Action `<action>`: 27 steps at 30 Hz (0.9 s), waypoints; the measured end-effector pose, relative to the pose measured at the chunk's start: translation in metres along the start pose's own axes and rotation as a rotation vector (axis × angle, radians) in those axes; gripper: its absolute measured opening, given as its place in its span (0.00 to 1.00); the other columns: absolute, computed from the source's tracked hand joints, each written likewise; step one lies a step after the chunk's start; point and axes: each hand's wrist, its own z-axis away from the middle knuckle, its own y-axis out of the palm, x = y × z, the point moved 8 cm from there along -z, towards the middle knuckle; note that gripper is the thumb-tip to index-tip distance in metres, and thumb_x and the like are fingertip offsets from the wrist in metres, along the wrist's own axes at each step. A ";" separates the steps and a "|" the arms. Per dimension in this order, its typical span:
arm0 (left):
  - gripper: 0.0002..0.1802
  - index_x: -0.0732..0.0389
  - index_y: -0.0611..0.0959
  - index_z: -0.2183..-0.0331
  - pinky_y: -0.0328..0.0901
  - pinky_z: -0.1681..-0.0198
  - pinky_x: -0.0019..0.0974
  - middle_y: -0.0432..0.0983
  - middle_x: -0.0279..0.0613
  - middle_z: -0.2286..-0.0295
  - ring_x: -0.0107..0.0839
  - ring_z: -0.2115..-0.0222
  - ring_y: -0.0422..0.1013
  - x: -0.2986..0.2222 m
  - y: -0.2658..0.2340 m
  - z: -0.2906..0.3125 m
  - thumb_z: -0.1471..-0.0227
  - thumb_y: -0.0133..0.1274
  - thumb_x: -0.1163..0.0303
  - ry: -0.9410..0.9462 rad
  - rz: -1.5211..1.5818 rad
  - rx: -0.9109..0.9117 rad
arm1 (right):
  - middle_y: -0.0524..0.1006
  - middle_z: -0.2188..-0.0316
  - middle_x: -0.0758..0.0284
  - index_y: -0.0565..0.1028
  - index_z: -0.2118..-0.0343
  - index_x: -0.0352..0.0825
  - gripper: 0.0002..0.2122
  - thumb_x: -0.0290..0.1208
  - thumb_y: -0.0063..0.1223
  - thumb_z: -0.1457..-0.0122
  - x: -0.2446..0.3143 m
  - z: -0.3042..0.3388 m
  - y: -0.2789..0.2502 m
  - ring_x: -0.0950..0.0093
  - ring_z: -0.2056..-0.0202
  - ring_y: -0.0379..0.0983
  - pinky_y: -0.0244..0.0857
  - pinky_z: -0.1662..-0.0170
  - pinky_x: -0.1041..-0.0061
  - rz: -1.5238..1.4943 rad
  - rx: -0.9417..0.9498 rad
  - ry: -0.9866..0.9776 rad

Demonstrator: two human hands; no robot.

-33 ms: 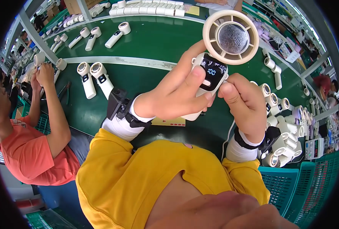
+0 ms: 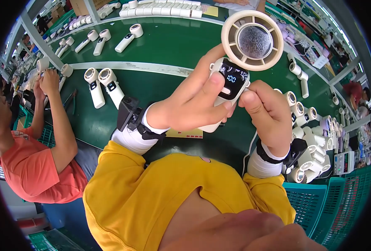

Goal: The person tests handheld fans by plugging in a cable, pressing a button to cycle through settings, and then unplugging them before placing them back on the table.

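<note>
My left hand (image 2: 194, 102) is closed around a cream handheld fan (image 2: 233, 83), its thumb lying on the front beside the lit black display. The fan's round grille with a mirror-like centre points up past my fingers. At the fan's right side, thumb and bent fingers of my right hand (image 2: 267, 111) are pinched together by a small side lug. Whatever sits between those fingertips is hidden. Beneath the right wrist a thin white cable (image 2: 250, 150) runs down the bench; its upper end is out of sight behind the hand.
Two white fans (image 2: 94, 88) lie left on the green bench (image 2: 164, 46). A pile of fans (image 2: 313, 154) is at right, near a small meter (image 2: 343, 163) and teal crates (image 2: 304, 205). A yellow card (image 2: 185, 133) lies below my hands. A co-worker (image 2: 43, 163) sits left.
</note>
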 end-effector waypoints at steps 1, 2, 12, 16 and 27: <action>0.35 0.62 0.48 0.48 0.64 0.73 0.30 0.52 0.60 0.53 0.29 0.73 0.68 -0.004 -0.001 0.001 0.57 0.43 0.81 0.080 -0.111 0.001 | 0.72 0.83 0.70 0.70 0.79 0.31 0.12 0.31 0.41 0.44 -0.001 -0.002 0.001 0.82 0.83 0.63 0.55 0.79 0.83 -0.024 -0.001 -0.001; 0.35 0.62 0.48 0.48 0.64 0.73 0.30 0.52 0.60 0.53 0.29 0.73 0.68 -0.005 0.001 -0.001 0.57 0.43 0.81 0.078 -0.106 0.004 | 0.72 0.83 0.70 0.70 0.79 0.31 0.12 0.31 0.41 0.44 -0.002 -0.002 0.001 0.82 0.83 0.63 0.55 0.79 0.83 -0.023 -0.005 0.004; 0.35 0.65 0.45 0.48 0.62 0.78 0.27 0.64 0.43 0.68 0.23 0.79 0.64 0.004 0.002 -0.006 0.60 0.37 0.82 -0.121 0.337 -0.013 | 0.72 0.82 0.71 0.71 0.77 0.31 0.10 0.30 0.43 0.45 -0.014 -0.006 0.002 0.85 0.81 0.60 0.55 0.78 0.86 -0.076 0.014 0.038; 0.35 0.65 0.45 0.48 0.61 0.79 0.26 0.65 0.40 0.71 0.22 0.80 0.63 0.006 0.001 -0.003 0.59 0.36 0.82 -0.166 0.344 -0.035 | 0.71 0.83 0.71 0.72 0.77 0.31 0.09 0.30 0.43 0.45 -0.011 -0.005 0.003 0.85 0.81 0.60 0.54 0.78 0.86 -0.081 0.021 0.082; 0.26 0.68 0.60 0.57 0.66 0.77 0.30 0.66 0.40 0.77 0.28 0.79 0.68 0.060 -0.090 0.041 0.61 0.47 0.74 -0.538 0.402 -0.457 | 0.69 0.80 0.75 0.72 0.73 0.30 0.08 0.30 0.46 0.46 -0.018 0.015 -0.054 0.87 0.80 0.56 0.51 0.76 0.89 0.113 -0.414 0.107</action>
